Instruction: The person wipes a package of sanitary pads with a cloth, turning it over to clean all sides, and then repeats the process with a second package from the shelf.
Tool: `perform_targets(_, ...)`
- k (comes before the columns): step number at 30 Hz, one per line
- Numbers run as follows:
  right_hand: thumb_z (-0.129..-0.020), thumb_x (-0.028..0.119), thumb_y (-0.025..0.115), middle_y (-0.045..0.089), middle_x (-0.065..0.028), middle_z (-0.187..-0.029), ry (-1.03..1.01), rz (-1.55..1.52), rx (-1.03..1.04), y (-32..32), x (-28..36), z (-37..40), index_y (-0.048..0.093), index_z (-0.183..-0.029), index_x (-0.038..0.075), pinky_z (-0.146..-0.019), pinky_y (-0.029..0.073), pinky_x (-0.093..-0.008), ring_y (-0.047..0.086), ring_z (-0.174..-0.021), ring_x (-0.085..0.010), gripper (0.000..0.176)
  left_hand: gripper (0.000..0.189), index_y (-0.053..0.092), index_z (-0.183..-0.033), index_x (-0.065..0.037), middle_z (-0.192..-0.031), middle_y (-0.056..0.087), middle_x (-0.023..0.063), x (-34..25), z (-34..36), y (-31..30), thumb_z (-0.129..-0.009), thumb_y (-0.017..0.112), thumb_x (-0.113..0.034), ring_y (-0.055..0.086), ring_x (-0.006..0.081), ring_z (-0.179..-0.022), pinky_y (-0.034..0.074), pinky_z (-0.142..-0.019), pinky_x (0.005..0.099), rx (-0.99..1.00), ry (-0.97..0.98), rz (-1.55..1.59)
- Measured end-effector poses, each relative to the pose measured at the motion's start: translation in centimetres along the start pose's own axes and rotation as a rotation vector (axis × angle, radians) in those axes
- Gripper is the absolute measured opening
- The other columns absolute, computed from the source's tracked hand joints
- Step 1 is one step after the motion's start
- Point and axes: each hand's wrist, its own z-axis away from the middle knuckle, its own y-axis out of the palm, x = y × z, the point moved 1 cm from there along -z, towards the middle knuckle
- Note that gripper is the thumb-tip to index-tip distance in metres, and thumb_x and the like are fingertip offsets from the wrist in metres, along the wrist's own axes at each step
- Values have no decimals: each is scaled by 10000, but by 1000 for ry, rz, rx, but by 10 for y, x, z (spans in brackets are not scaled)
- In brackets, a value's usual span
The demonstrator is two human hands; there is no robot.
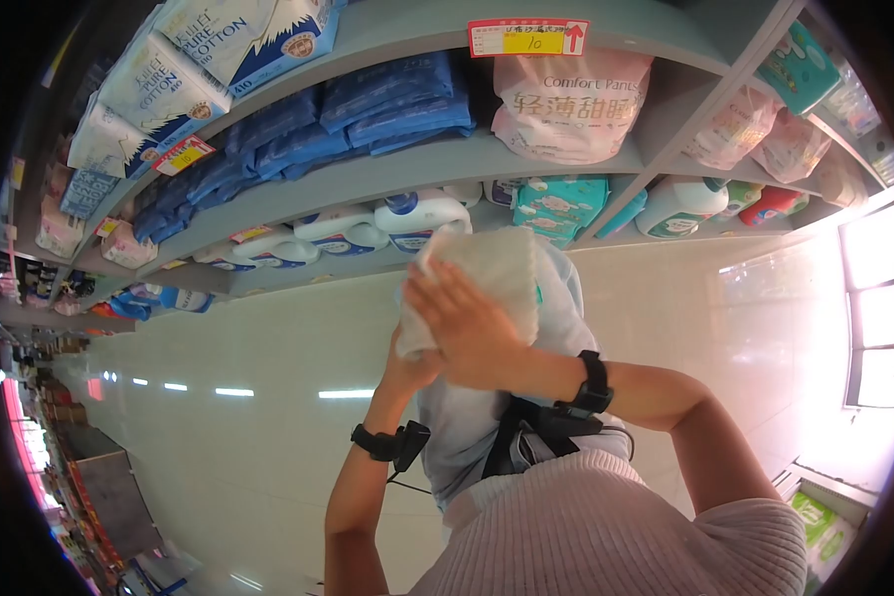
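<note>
- The white pack [487, 273] is a soft, puffy bundle with a quilted, pillowy surface and rounded corners. It seems to be wrapped in clear film, though the blur makes that hard to confirm.
- A small green mark shows on its right edge; no other print can be read.
- The pack is held up at the middle of the view, in front of the lower shelf [387, 169] and just below a row of white jugs [422, 214].
- The right hand [467, 333] lies across the front of the pack. Its fingers are long, slightly spread and pressed flat onto the wrapping, with the fingertips reaching toward the pack's upper left corner.
- The left hand [414, 372] sits under the pack's lower left corner, touching it. The right hand covers most of it, so I cannot tell how its fingers lie.
- Each wrist carries a black band: right wristband [594, 382], left wristband [377, 442].
- Behind the pack and hands hangs a grey bag [566, 318] with black straps.
- Higher shelves hold blue packs [387, 99] and a pink bag [566, 99] under a yellow price tag [526, 38].
- Teal packs [556, 204] stand to the right of the jugs.
- A glossy pale floor [268, 348] runs along the aisle.
</note>
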Motion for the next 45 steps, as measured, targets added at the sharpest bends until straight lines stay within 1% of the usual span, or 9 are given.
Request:
perform_targets(7,-813,414,604,306,-137,-1479,-208,-33,128,8,15,5,345,-1387,-22,-1164,136,-408,220,-1393,-304,766,993,196,-1427,-90,-1271,526,169,-1,8,2,-643,801,-155,550,292,-1153,469,-919,380,56,-161,295)
perform_targets(12,-769,345,646,321,-122,-1475,-158,-56,124,-12,-13,18,307,-1417,26,-1154,182,-395,265,-1377,-310,798,989,188,-1428,-84,-1267,530,167,3,2,17,-650,795,-157,551,291,-1152,466,-922,379,-135,-671,1308)
perform_targets(13,-753,323,659,324,-117,-1474,-119,-39,133,-17,-18,20,298,-1426,44,-1150,200,-393,284,-1369,-317,813,989,188,-1428,-84,-1267,530,167,-11,-5,8,-650,795,-157,551,291,-1152,466,-922,379,-137,-668,1308)
perform_targets(15,-738,294,668,300,-111,-1489,-79,-26,150,-27,-29,25,279,-1437,55,-1143,219,-397,289,-1364,-333,835,984,188,-1420,-66,-1282,518,147,-39,-17,-13,-654,800,-135,534,271,-1169,457,-934,376,38,-234,220)
perform_targets(22,-698,181,612,327,-98,-1480,63,29,83,-54,-71,47,303,-1438,91,-1122,276,-413,320,-1342,-362,807,1018,212,-1404,-48,-1307,476,149,-57,-26,-16,-599,836,-71,477,279,-1217,404,-999,382,44,-371,389)
perform_targets(30,-803,120,498,217,-178,-1512,228,-425,-10,-58,-85,53,327,-1441,133,-1118,252,-443,224,-1386,-368,660,995,118,-1464,34,-1491,246,227,-38,-10,-28,-824,609,-549,208,313,-1405,175,-1134,388,217,-440,517)
perform_targets(37,-902,131,385,269,-176,-1491,284,-649,-78,-43,-90,53,369,-1424,119,-1094,287,-378,299,-1363,-314,522,910,129,-1463,35,-1470,288,233,-56,-17,-27,-862,605,-457,199,301,-1409,164,-1135,359,228,-576,514)
perform_targets(39,-938,127,331,375,-131,-1436,551,-1068,-71,-44,-90,53,382,-1414,89,-1063,323,-327,389,-1301,-221,480,909,98,-1467,31,-1488,257,218,-60,-18,-27,-851,647,-347,213,292,-1404,166,-1135,362,245,-597,481)
perform_targets(45,-951,142,312,551,-78,-1213,568,-1585,-221,-55,-81,52,478,-1320,57,-896,447,-267,548,-1045,-148,414,994,109,-1478,-39,-1503,193,173,-65,-21,-18,-750,763,-208,223,271,-1387,259,-1108,411,17,-452,773)
